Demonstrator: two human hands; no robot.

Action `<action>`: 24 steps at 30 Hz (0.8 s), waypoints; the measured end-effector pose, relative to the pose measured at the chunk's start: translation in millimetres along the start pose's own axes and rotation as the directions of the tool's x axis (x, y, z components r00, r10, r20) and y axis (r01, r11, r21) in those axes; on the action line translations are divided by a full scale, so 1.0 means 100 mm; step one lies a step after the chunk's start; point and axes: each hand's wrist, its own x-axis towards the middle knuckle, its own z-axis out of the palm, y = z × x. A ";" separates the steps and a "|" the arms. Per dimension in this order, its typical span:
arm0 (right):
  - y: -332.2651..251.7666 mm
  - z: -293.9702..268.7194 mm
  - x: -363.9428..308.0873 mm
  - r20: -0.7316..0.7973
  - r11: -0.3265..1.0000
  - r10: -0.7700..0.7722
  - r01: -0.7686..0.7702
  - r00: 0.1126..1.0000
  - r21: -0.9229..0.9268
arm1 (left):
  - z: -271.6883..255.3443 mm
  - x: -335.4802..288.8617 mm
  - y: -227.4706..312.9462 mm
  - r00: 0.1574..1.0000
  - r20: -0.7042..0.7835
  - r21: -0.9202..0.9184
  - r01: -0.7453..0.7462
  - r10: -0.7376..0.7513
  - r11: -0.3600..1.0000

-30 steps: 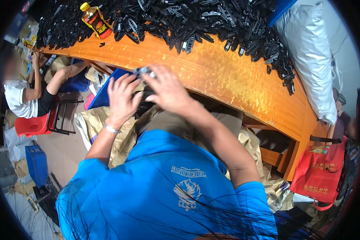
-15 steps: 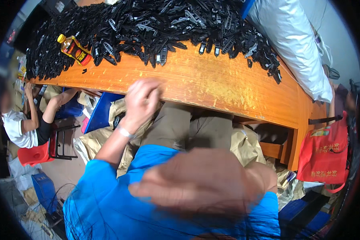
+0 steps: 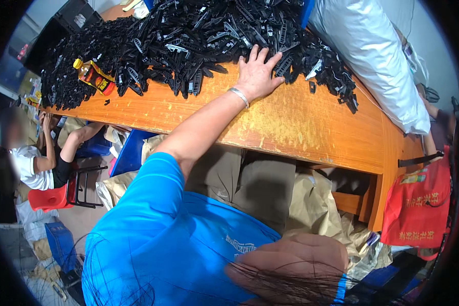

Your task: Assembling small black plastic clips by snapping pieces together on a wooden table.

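My left arm reaches across the wooden table, and my left hand (image 3: 258, 76) lies open with its fingers spread. Its fingertips touch the near edge of a heap of small black plastic parts (image 3: 188, 38); nothing shows in its grasp. A silvery band (image 3: 239, 97) circles that wrist. My right hand (image 3: 290, 262) is raised close in front of my blue shirt at the lower right. It is large in view and partly covered by strands of hair, so I cannot make out how its fingers are set or whether it holds anything.
A drink bottle with a yellow cap (image 3: 94, 76) lies at the heap's left. A stuffed white sack (image 3: 370, 61) leans along the table's right side. Below hangs a red bag (image 3: 415, 204). At the left a person (image 3: 33, 163) sits on a red chair (image 3: 51, 199).
My left hand has moved from beside the table's front edge forward and right onto the heap's edge, its fingers spreading. My right hand has shifted down and to the right.
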 end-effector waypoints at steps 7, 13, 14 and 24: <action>0.49 -0.58 -1.35 -0.344 0.943 -0.262 0.315 0.902 0.109 | -0.42 0.12 0.25 0.995 0.008 0.327 -0.099 0.102 0.940; 0.29 -0.54 -0.99 -0.363 0.993 -0.113 0.097 0.925 -0.062 | -0.23 -0.04 0.13 0.992 0.020 0.080 -0.128 0.127 0.988; 0.28 -0.46 -0.98 -0.376 0.991 -0.129 0.111 0.918 -0.071 | -0.24 -0.07 0.12 0.991 0.025 0.092 -0.137 0.135 0.986; 0.98 -0.34 -1.23 -0.582 0.962 -0.031 -0.134 0.812 -0.239 | -0.31 0.22 0.61 0.926 -0.190 -0.042 -0.339 0.326 0.940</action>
